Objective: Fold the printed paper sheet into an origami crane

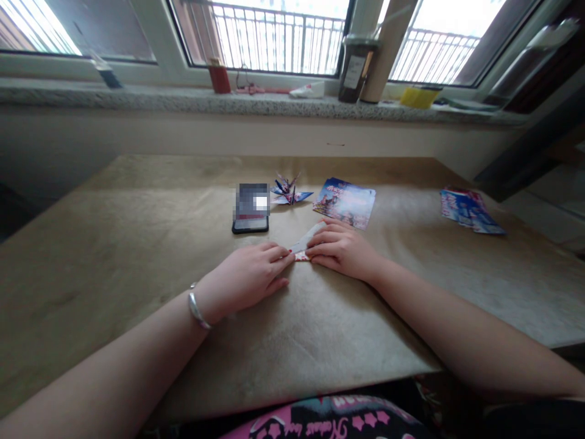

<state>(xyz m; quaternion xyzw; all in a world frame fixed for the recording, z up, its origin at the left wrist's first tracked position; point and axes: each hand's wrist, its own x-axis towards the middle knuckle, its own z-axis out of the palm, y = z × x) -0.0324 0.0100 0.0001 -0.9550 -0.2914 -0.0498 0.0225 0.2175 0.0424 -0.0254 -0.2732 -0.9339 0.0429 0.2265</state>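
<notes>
Folded paper [308, 239] is held flat on the table [137, 244] where the hands meet. Its near end is pinched by the left hand [249, 277] and its side is pressed down by the right hand [342, 249], seemingly so a crease is kept firm. Its long axis is angled from the left fingertips away toward printed sheets [345, 202] beyond the right hand; a phone [250, 210] and paper crane [289, 190] are set beyond the left.
</notes>
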